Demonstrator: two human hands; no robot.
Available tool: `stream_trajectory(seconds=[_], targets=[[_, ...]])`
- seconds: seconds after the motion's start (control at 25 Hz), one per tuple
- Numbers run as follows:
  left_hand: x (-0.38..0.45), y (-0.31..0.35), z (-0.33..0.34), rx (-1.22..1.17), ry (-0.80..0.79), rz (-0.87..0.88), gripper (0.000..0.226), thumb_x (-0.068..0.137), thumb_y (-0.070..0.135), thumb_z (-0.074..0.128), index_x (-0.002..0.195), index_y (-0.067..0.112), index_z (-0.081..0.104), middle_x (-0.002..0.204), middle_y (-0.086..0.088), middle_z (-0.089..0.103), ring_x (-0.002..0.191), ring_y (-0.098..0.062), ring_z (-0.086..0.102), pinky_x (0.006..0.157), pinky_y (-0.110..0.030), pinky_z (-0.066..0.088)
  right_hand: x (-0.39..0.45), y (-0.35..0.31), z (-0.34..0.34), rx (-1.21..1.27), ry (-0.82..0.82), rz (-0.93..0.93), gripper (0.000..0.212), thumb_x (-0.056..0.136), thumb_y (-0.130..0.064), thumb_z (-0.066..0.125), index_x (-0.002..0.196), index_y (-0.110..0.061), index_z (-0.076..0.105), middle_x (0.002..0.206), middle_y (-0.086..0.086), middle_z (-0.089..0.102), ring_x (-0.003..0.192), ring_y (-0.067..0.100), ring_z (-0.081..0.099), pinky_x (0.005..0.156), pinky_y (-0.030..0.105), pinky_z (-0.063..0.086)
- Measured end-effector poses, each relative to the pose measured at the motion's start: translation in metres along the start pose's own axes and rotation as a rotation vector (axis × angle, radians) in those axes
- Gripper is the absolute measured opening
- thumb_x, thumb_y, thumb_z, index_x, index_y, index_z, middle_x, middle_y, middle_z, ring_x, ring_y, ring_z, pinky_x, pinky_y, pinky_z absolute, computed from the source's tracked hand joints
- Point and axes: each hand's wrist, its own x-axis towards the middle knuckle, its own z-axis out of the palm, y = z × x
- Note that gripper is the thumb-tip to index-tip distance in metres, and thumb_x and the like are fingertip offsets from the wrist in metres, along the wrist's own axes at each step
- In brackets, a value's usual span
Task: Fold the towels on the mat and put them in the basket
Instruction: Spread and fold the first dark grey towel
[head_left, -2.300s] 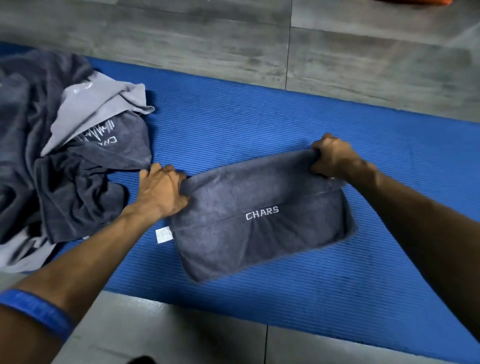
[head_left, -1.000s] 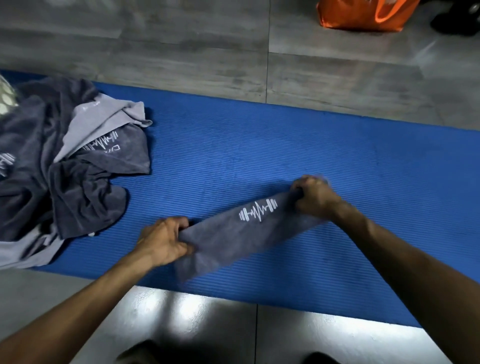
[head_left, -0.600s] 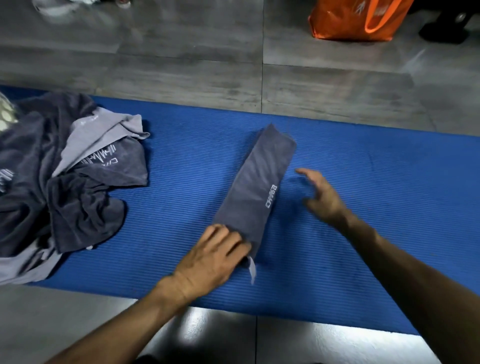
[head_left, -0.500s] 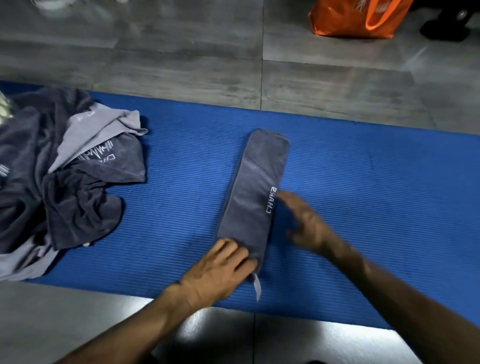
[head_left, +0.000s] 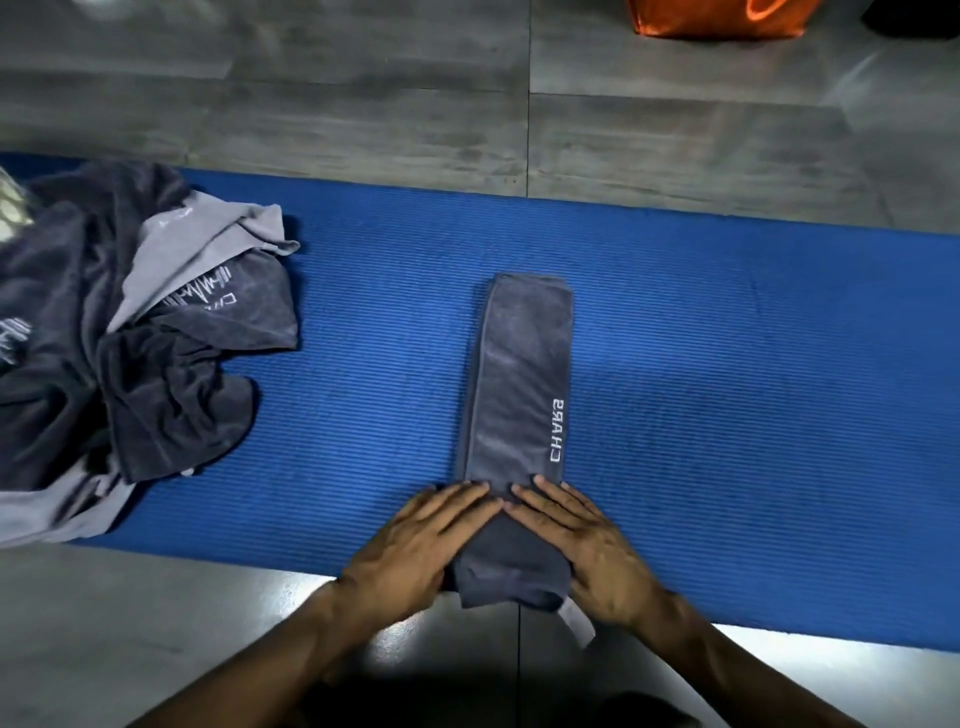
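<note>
Left hand (head_left: 415, 540) and right hand (head_left: 582, 545), both flat with fingers straight, press on the near end of the towel (head_left: 519, 374), fingertips almost meeting over its midline. Half a second earlier only the left hand held that end while the right reached in from the side; a second earlier both gripped the towel's ends, with the strip lying across the mat (head_left: 727, 389). The strip now runs straight away from the person, its near end overhanging the mat's front edge onto the floor (head_left: 363, 93), a label tab (head_left: 576, 623) trailing beside it. The long folds thus appear finished; the likely next step is to fold or roll the strip lengthwise. The unfolded pile (head_left: 130, 338) lies at the mat's left end. An orange bag (head_left: 722, 18) stands on the floor beyond; whether it is the basket cannot be told.
</note>
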Motion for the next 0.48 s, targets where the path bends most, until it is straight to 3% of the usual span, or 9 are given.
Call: stream_trajectory(seconds=[0.08, 0.16, 0.28, 0.32, 0.44, 0.48], targets=[[-0.003, -0.008, -0.001, -0.103, -0.041, -0.007, 0.086, 0.067, 0.029, 0.076, 0.142, 0.026, 0.036, 0.143, 0.008, 0.048, 0.132, -0.009, 0.038, 0.112, -0.022, 0.024, -0.002, -0.004, -0.008, 0.168, -0.024, 0.054, 0.073, 0.091, -0.033, 0.058, 0.152, -0.042, 0.019, 0.157, -0.024, 0.022, 0.147, 0.001, 0.017, 0.118, 0.026, 0.015], [-0.005, -0.009, -0.004, -0.221, 0.013, -0.024, 0.061, 0.078, 0.042, 0.067, 0.132, 0.032, 0.042, 0.130, 0.009, 0.055, 0.121, -0.008, 0.044, 0.104, -0.017, 0.028, -0.006, -0.009, -0.015, 0.355, -0.009, 0.102, 0.066, 0.090, -0.041, 0.063, 0.146, -0.049, 0.029, 0.148, -0.039, 0.029, 0.140, -0.008, 0.027, 0.116, 0.018, 0.020], [-0.004, -0.001, -0.022, -0.458, -0.041, -0.104, 0.040, 0.087, 0.051, 0.053, 0.124, 0.041, 0.040, 0.116, 0.007, 0.057, 0.109, -0.007, 0.050, 0.096, -0.020, 0.038, -0.010, -0.016, -0.035, 0.637, 0.067, 0.325, 0.046, 0.082, -0.063, 0.062, 0.126, -0.060, 0.047, 0.126, -0.026, 0.060, 0.119, -0.004, 0.054, 0.103, 0.026, 0.043], [0.000, 0.000, -0.027, -0.555, -0.070, -0.139, 0.034, 0.090, 0.050, 0.051, 0.122, 0.040, 0.044, 0.114, 0.009, 0.059, 0.108, -0.004, 0.053, 0.095, -0.021, 0.040, -0.008, -0.018, -0.045, 0.696, 0.073, 0.402, 0.038, 0.079, -0.069, 0.060, 0.116, -0.061, 0.053, 0.118, -0.025, 0.064, 0.113, -0.005, 0.058, 0.099, 0.022, 0.045], [0.020, -0.001, -0.038, -0.912, -0.083, -0.352, 0.015, 0.097, 0.038, 0.054, 0.105, 0.030, 0.064, 0.103, 0.023, 0.068, 0.100, 0.008, 0.059, 0.089, -0.017, 0.045, 0.012, -0.020, -0.062, 0.844, 0.151, 0.557, 0.035, 0.085, -0.062, 0.058, 0.099, -0.032, 0.069, 0.102, -0.019, 0.072, 0.098, -0.004, 0.065, 0.085, 0.020, 0.051], [0.028, -0.002, -0.038, -0.985, -0.042, -0.455, 0.022, 0.095, 0.042, 0.054, 0.096, 0.024, 0.066, 0.098, 0.018, 0.070, 0.094, 0.004, 0.061, 0.087, -0.023, 0.047, 0.021, -0.019, -0.062, 0.947, 0.187, 0.610, 0.033, 0.089, -0.054, 0.058, 0.100, -0.025, 0.069, 0.102, -0.016, 0.073, 0.099, -0.001, 0.066, 0.085, 0.020, 0.052]])
